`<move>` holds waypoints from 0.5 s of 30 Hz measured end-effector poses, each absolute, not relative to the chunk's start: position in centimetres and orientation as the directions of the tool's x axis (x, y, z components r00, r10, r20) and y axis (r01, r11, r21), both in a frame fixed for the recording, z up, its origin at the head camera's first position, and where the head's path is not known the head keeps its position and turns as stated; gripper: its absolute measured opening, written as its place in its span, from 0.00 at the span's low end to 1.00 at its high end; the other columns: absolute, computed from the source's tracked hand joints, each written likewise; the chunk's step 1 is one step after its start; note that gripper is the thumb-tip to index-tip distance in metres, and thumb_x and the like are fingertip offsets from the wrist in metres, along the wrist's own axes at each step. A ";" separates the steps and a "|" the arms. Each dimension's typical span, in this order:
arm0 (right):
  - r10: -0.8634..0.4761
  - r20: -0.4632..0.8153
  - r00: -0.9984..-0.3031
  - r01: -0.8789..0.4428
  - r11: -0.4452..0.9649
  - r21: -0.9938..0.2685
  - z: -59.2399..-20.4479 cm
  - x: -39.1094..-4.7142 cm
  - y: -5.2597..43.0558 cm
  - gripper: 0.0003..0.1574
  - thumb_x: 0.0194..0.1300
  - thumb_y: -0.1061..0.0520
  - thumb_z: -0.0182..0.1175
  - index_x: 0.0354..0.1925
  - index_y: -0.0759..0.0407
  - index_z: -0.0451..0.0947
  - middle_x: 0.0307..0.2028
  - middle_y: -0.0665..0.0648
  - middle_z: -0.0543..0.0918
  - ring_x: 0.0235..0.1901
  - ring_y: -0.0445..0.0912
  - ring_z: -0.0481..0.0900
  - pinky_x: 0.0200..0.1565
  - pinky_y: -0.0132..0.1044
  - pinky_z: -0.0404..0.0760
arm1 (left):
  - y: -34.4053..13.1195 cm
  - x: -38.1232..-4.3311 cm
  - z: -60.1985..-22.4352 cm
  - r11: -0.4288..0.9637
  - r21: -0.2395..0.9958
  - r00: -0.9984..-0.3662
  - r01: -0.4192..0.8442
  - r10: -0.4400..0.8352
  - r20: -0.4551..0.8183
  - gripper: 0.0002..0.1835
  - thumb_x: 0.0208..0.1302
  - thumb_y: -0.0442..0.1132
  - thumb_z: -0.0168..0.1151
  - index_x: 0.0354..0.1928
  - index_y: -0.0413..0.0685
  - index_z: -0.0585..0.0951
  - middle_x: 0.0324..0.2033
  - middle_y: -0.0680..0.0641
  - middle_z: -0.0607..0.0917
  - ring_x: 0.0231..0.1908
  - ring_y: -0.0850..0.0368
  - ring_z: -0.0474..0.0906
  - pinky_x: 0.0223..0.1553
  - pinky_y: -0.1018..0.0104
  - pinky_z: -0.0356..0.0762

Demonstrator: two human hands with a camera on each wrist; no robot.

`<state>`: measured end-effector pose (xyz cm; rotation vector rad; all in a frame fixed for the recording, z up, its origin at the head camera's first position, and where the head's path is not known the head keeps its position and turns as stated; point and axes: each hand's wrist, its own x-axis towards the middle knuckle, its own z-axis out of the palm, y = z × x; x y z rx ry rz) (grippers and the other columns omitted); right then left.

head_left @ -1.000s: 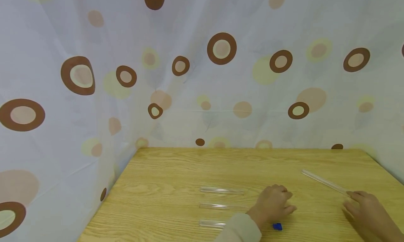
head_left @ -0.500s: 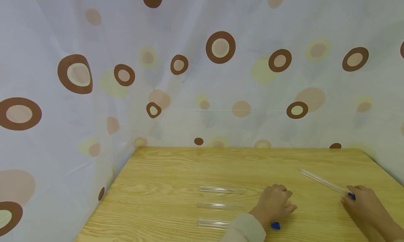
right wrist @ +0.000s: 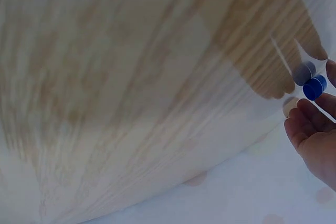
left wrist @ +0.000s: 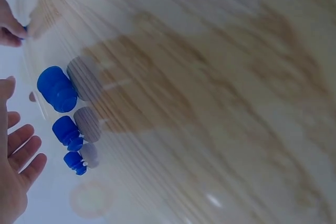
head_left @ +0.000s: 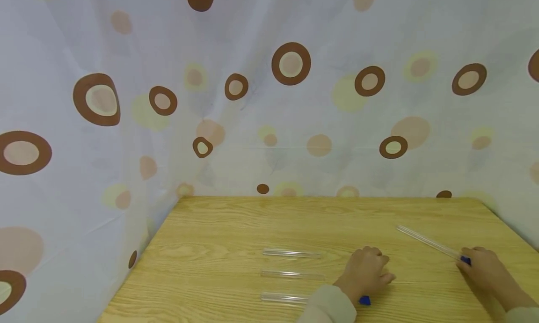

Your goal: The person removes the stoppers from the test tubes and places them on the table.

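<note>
At the table's right, my right hand (head_left: 486, 269) holds a clear glass test tube (head_left: 427, 241) by its near end, where a blue stopper (head_left: 465, 260) shows between thumb and fingers. The right wrist view has that stopper (right wrist: 315, 87) between thumb and fingertips. Three more clear tubes (head_left: 291, 253) lie side by side to the left. Over the table beyond their right ends, my left hand (head_left: 365, 270) is relaxed with fingers spread, holding nothing. Three stepped blue stoppers (left wrist: 67, 132) lie in a row beside it in the left wrist view; from the head only one blue piece (head_left: 364, 300) shows.
The wood-grain table (head_left: 219, 220) has a glossy surface that mirrors the stoppers. A light curtain (head_left: 252, 117) with brown and beige circles hangs along its back and left side.
The blue stopper at the right hand's end of the tube has come into sight between the fingers. The left hand stays in place. The head view has shifted slightly.
</note>
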<state>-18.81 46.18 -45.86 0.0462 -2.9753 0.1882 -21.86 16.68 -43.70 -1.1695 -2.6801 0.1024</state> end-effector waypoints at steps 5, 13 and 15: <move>-0.037 0.190 -0.981 -0.063 0.989 -0.133 -45.9 -18.8 46.2 0.17 0.55 0.64 0.63 0.36 0.81 0.74 0.30 0.76 0.77 0.31 0.68 0.76 0.36 0.59 0.77 | 17.3 -21.5 -43.2 0.685 -0.146 -0.670 0.714 0.729 0.140 0.21 0.62 0.65 0.49 0.54 0.72 0.75 0.50 0.69 0.78 0.49 0.74 0.73 0.47 0.82 0.73; -0.064 0.203 -0.977 -0.093 0.986 -0.139 -46.2 -18.9 46.4 0.09 0.54 0.68 0.62 0.22 0.64 0.71 0.22 0.57 0.75 0.24 0.49 0.72 0.26 0.41 0.73 | 18.3 -21.4 -43.4 0.676 -0.189 -0.666 0.713 0.736 0.121 0.21 0.62 0.65 0.48 0.54 0.74 0.75 0.48 0.70 0.77 0.46 0.75 0.74 0.43 0.83 0.73; -0.073 0.218 -0.973 -0.103 0.987 -0.127 -46.2 -19.0 46.4 0.12 0.54 0.68 0.61 0.21 0.61 0.69 0.22 0.55 0.74 0.24 0.47 0.71 0.25 0.39 0.71 | 18.5 -21.5 -43.4 0.677 -0.183 -0.668 0.713 0.735 0.117 0.21 0.63 0.65 0.48 0.54 0.74 0.75 0.49 0.70 0.77 0.46 0.75 0.74 0.44 0.83 0.73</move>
